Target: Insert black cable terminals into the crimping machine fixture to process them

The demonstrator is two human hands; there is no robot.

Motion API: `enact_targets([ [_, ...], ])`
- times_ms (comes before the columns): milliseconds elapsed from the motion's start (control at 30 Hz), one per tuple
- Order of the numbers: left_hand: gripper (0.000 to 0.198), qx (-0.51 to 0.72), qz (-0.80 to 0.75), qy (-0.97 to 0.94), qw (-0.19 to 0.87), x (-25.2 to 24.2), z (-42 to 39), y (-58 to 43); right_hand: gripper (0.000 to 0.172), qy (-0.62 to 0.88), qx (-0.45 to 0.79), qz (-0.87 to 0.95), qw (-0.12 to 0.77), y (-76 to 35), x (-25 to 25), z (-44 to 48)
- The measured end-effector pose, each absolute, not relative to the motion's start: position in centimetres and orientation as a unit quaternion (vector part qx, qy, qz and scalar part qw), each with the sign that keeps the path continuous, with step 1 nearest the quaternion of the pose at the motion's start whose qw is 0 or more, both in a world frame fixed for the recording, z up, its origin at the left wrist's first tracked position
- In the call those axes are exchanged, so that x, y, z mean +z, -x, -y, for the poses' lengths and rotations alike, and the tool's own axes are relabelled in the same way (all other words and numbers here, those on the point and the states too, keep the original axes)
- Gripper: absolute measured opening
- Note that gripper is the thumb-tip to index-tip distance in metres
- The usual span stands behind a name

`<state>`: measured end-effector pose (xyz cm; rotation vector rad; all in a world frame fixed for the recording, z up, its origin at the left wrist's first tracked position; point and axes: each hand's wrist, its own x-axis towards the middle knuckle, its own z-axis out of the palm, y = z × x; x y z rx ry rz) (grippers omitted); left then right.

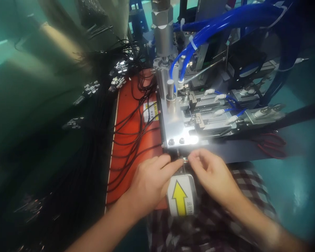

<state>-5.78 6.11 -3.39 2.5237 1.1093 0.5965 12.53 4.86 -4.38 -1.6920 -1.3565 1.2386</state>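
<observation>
Checked cloth (241, 182) fills the bottom of the frame, and both bare forearms reach up across it towards the centre. Just above it sits a rounded plate with a yellow arrow (180, 194), which points up the frame towards the machine.

The left hand (149, 183) and right hand (215, 173) meet fingertip to fingertip at centre frame. Each grip is closed in a pinch on a small metal connector (184, 161), the left from its left end and the right from its right. The connector is held right below the front edge of the machine's shiny base plate (173, 129), between that edge and the arrow plate.

The step in hand looks like lining the connector up at the machine's front opening. A further move calls for fine fingertip control, with the piece kept square to the opening and the trailing lead kept out of the way.

An orange mat (126, 115) lies on the surface at centre left, crossed by loose black cables (94, 115). More of these are heaped towards the left edge. Blue air hoses (225, 21) arch across the upper right, and red wires (270, 143) coil at the right.
</observation>
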Motion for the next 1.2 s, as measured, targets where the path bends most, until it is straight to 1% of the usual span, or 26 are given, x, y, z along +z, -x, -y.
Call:
enact_targets([
  [133,0.032,0.214,-0.385,-0.883,0.162,-3.4,-6.1,5.8,0.021,0.636,0.588,0.417,0.276,-12.8,-4.1,-5.7],
  [200,0.032,0.213,-0.383,-0.884,0.163,-3.4,-6.1,5.8,0.022,0.621,0.626,0.389,0.267,-12.9,-4.1,-6.0],
  [433,0.031,0.208,-0.389,-0.882,0.166,-3.2,-6.1,5.9,0.023,0.573,0.668,0.351,0.319,-13.0,-4.4,-6.0],
  [500,0.032,0.205,-0.389,-0.882,0.166,-3.2,-6.1,5.9,0.024,0.569,0.665,0.356,0.329,-12.9,-4.4,-5.8],
  [700,0.031,0.219,-0.382,-0.884,0.157,-3.3,-6.1,5.9,0.022,0.567,0.600,0.416,0.381,-12.8,-4.0,-5.3],
  [1100,0.030,0.217,-0.389,-0.881,0.162,-3.3,-6.2,5.8,0.019,0.608,0.578,0.407,0.361,-12.5,-4.3,-5.3],
  [1200,0.031,0.216,-0.387,-0.882,0.158,-3.3,-6.1,5.8,0.017,0.620,0.594,0.389,0.333,-12.5,-4.1,-5.7],
])
